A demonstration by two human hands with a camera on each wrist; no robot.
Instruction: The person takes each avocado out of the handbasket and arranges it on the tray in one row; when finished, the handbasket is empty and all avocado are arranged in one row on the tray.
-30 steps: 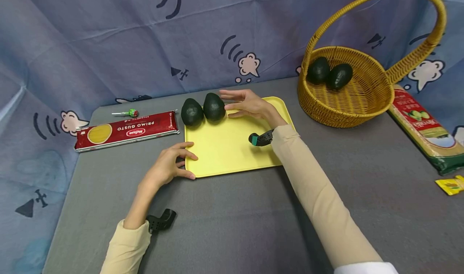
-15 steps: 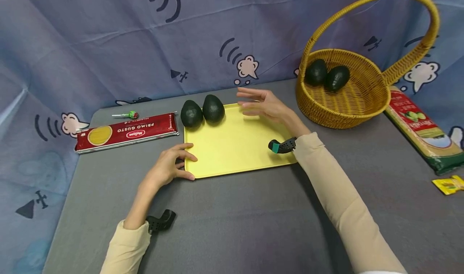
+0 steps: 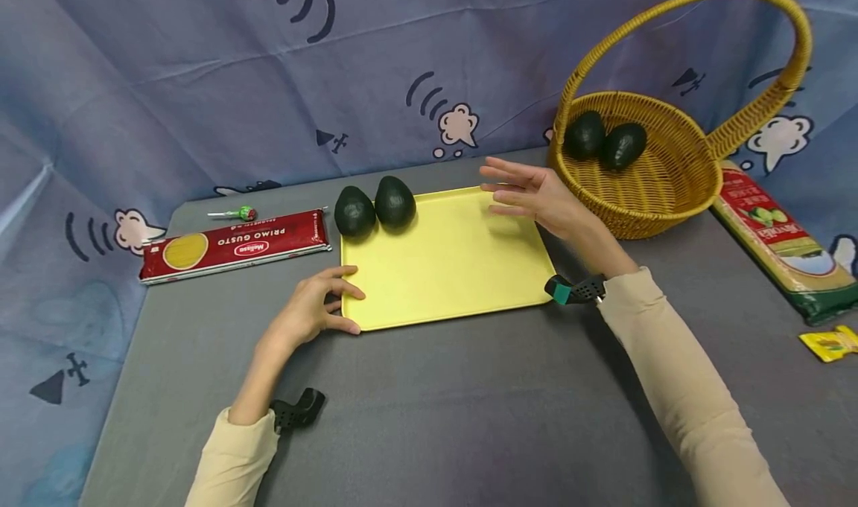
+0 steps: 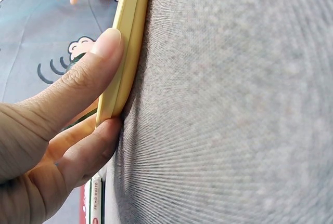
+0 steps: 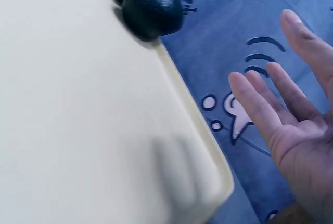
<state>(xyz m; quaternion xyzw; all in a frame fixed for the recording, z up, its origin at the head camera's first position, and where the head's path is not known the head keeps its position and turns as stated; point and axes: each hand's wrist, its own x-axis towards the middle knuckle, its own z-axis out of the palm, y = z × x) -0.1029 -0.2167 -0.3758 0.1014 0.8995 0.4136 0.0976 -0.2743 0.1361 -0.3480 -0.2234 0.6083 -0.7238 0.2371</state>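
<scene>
- A tabletop recording spot; the room type is unclear
- Blue printed cloth (image 3: pixel 375 75) hangs behind a grey table (image 3: pixel 436 403)
- Black wrist cameras (image 3: pixel 297 412) are worn here

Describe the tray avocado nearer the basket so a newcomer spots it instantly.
Find the yellow tray in the head view. A dark green pair sits at its far left corner. Yours, the right avocado, is farther from the red Primo Gusto packet than the left avocado.
</scene>
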